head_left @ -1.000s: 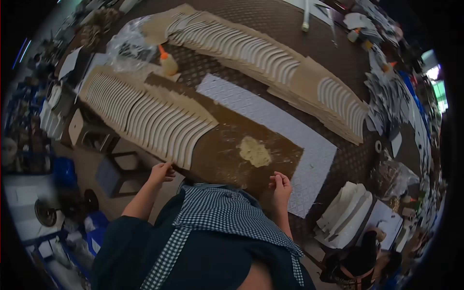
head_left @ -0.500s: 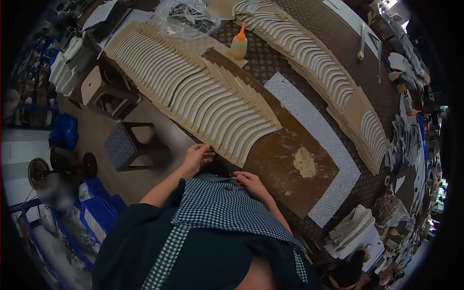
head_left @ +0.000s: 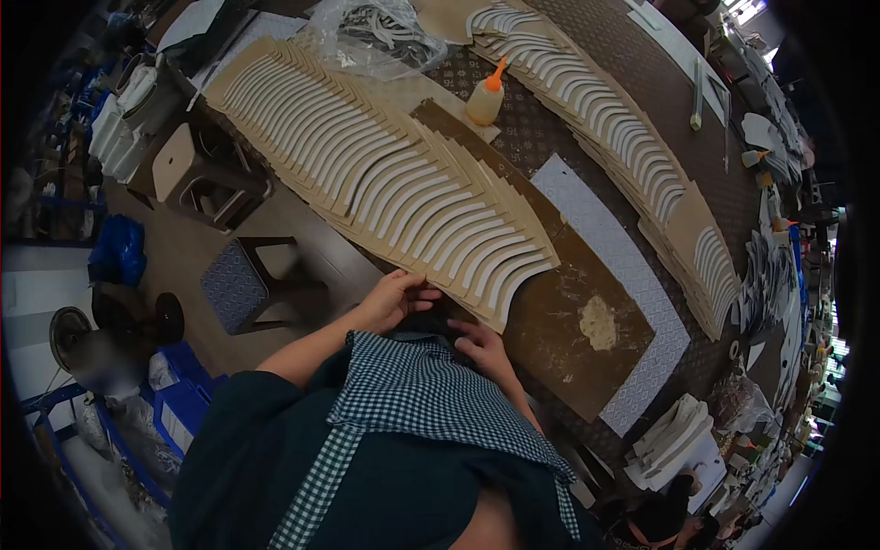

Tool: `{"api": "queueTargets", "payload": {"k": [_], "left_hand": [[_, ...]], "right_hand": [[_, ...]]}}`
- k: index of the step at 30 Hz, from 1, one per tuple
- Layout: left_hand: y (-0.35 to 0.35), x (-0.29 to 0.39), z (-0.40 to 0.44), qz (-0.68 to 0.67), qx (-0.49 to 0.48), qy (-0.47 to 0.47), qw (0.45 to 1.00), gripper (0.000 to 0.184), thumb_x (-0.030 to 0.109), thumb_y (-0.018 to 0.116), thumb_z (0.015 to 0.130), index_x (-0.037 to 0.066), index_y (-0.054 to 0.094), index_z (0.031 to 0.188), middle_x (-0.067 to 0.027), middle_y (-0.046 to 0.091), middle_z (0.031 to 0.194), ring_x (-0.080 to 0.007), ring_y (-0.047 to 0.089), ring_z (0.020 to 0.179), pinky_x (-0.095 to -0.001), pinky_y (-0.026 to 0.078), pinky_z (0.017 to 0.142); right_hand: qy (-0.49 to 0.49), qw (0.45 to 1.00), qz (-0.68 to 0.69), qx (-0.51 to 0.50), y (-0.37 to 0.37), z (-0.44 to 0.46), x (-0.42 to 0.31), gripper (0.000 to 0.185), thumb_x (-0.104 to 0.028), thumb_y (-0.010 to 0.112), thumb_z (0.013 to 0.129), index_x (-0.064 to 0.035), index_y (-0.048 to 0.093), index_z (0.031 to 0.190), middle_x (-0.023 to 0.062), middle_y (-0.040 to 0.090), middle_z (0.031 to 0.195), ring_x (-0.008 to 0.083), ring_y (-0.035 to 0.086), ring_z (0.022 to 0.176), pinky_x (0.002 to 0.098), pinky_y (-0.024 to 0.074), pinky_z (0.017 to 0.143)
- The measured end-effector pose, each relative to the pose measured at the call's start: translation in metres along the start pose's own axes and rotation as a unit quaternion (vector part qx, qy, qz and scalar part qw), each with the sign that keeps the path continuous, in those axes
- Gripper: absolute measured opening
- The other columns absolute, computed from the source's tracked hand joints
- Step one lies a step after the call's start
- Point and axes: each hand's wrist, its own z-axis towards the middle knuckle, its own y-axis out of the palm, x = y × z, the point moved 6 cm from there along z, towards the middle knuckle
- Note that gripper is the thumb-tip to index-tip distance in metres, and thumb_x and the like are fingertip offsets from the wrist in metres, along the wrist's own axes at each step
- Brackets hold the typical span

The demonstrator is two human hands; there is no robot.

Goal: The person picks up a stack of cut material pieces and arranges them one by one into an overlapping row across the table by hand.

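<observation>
Brown sheet pieces with curved white strips lie overlapped in a long fan on the table, close in front of me. My left hand is at the fan's near edge, with thumb and forefinger pinched at a brown piece's border and the other fingers curled below. Just right of it, by the fan's near corner, my right hand has its thumb and forefinger apart and holds nothing I can see. A brown board with a pale dried patch lies to the right of the fan.
A glue bottle with an orange nozzle stands beyond the fan. A second fan of pieces curves along the far side. A white patterned sheet lies beside the board. Stools stand at left; a clear plastic bag lies at the back.
My right hand has shifted slightly right and its fingers have parted. My left hand stays at the fan's edge. The whole view has shifted a little with my head.
</observation>
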Motion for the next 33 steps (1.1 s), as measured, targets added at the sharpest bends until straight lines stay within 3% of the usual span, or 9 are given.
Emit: {"api": "queueTargets", "payload": {"k": [3,4,7,8,12,18,24,28,33], "left_hand": [[0.007,0.008,-0.002,0.006,-0.021,0.012,1.000,0.025,0.022,0.053,0.096,0.003,0.057,0.111,-0.0086,0.064,0.108,-0.0197,0.063,0.097,-0.0342,0.053,0.081],[0.007,0.010,-0.004,0.012,-0.023,0.016,1.000,0.028,0.025,0.052,0.096,0.003,0.056,0.113,-0.0086,0.064,0.108,-0.0202,0.063,0.098,-0.0347,0.053,0.082],[-0.019,0.008,0.007,-0.036,0.026,0.019,0.999,0.038,0.033,0.048,0.098,0.003,0.049,0.121,-0.0128,0.059,0.112,-0.0250,0.062,0.099,-0.0372,0.052,0.083],[-0.034,0.012,0.016,-0.046,0.064,0.051,0.996,0.051,0.046,0.043,0.097,0.003,0.046,0.124,-0.0135,0.057,0.114,-0.0268,0.062,0.098,-0.0409,0.053,0.083],[-0.085,0.043,0.041,-0.101,0.111,0.096,0.984,0.062,0.057,0.038,0.094,0.003,0.047,0.124,-0.0141,0.058,0.115,-0.0281,0.063,0.096,-0.0446,0.055,0.074],[-0.095,0.054,0.048,-0.048,0.143,0.046,0.987,0.051,0.051,0.042,0.094,0.007,0.053,0.118,-0.0102,0.066,0.102,-0.0253,0.065,0.085,-0.0370,0.055,0.065],[-0.108,0.061,0.049,0.018,0.135,0.095,0.986,0.037,0.039,0.050,0.094,0.007,0.059,0.110,-0.0076,0.067,0.095,-0.0213,0.065,0.082,-0.0362,0.055,0.064],[-0.089,0.081,0.044,-0.029,0.058,0.126,0.990,0.036,0.035,0.056,0.091,0.007,0.060,0.112,-0.0076,0.067,0.100,-0.0216,0.065,0.088,-0.0347,0.055,0.066],[-0.039,0.106,0.014,0.097,-0.061,0.158,0.981,0.040,0.035,0.055,0.091,0.003,0.060,0.114,-0.0089,0.067,0.100,-0.0200,0.065,0.082,-0.0307,0.053,0.066]], "right_hand": [[-0.136,0.979,0.130,0.075,0.010,0.017,-0.015,0.063,-0.011,0.061,0.083,0.0006,0.038,0.140,0.0140,0.054,0.126,0.0190,0.055,0.109,0.0304,0.0444,0.093],[-0.092,0.983,0.138,0.081,0.012,0.024,-0.016,0.057,-0.013,0.060,0.087,0.0013,0.038,0.138,0.0138,0.049,0.131,0.0204,0.052,0.113,0.0321,0.0439,0.095],[-0.141,0.969,0.154,0.135,0.015,0.044,-0.033,0.049,-0.015,0.058,0.093,0.0014,0.040,0.135,0.0123,0.049,0.130,0.0222,0.052,0.115,0.0351,0.0445,0.097],[-0.156,0.955,0.208,0.143,0.018,0.049,-0.034,0.045,-0.017,0.056,0.095,0.0000,0.040,0.134,0.0105,0.050,0.129,0.0224,0.052,0.114,0.0376,0.0446,0.099],[-0.145,0.930,0.287,0.175,0.030,0.048,-0.043,0.045,-0.015,0.057,0.095,-0.0012,0.040,0.134,0.0103,0.050,0.129,0.0217,0.052,0.114,0.0387,0.0456,0.098],[-0.149,0.900,0.329,0.244,0.030,0.059,-0.041,0.042,-0.014,0.060,0.092,-0.0021,0.045,0.130,0.0094,0.054,0.125,0.0210,0.053,0.112,0.0380,0.0479,0.093],[-0.155,0.888,0.335,0.273,0.030,0.060,-0.046,0.037,-0.012,0.059,0.092,-0.0010,0.049,0.126,0.0097,0.056,0.120,0.0211,0.057,0.106,0.0368,0.0498,0.089],[-0.179,0.883,0.363,0.239,0.022,0.057,-0.060,0.032,-0.011,0.058,0.092,0.0010,0.052,0.122,0.0108,0.059,0.116,0.0206,0.059,0.100,0.0351,0.0510,0.086],[-0.202,0.877,0.379,0.214,-0.007,0.016,-0.099,0.027,-0.009,0.056,0.093,0.0026,0.055,0.116,0.0112,0.062,0.110,0.0200,0.062,0.095,0.0334,0.0524,0.085]]}}
